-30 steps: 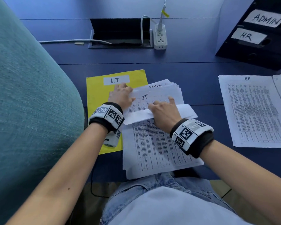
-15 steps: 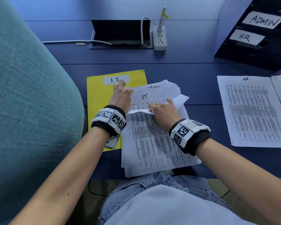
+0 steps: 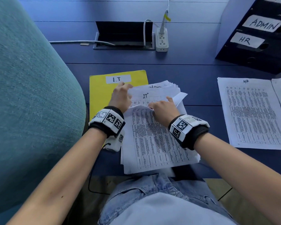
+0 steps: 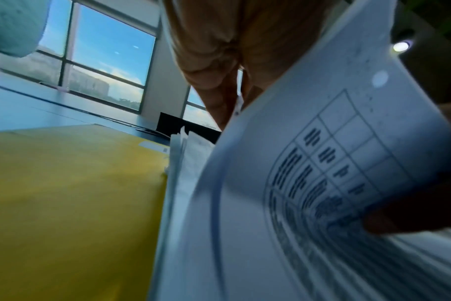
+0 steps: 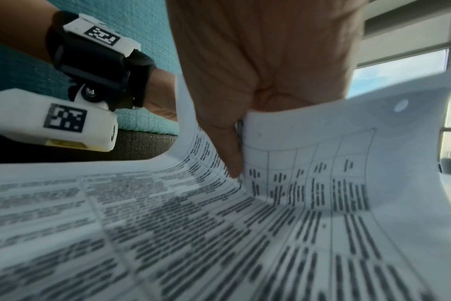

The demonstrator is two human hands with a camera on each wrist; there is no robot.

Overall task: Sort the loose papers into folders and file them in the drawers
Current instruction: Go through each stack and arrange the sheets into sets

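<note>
Papers [image 3: 154, 135] stacked at frame centre remain mostly unsorted: my right hand [image 3: 163, 111] pinches the top sheet's curled far edge, my left hand [image 3: 120, 98] steadies the stack's edge with relaxed fingers, yellow IT folder [image 3: 101, 95] left, nothing filed.

The stack of papers [image 3: 154, 137] lies at the desk's [image 3: 193, 65] near edge, overlapping the I.T folder [image 3: 102, 95] on its left, with HR sheets [image 3: 253, 114] to the right and the drawer unit [image 3: 258, 38] in the far right corner.
</note>
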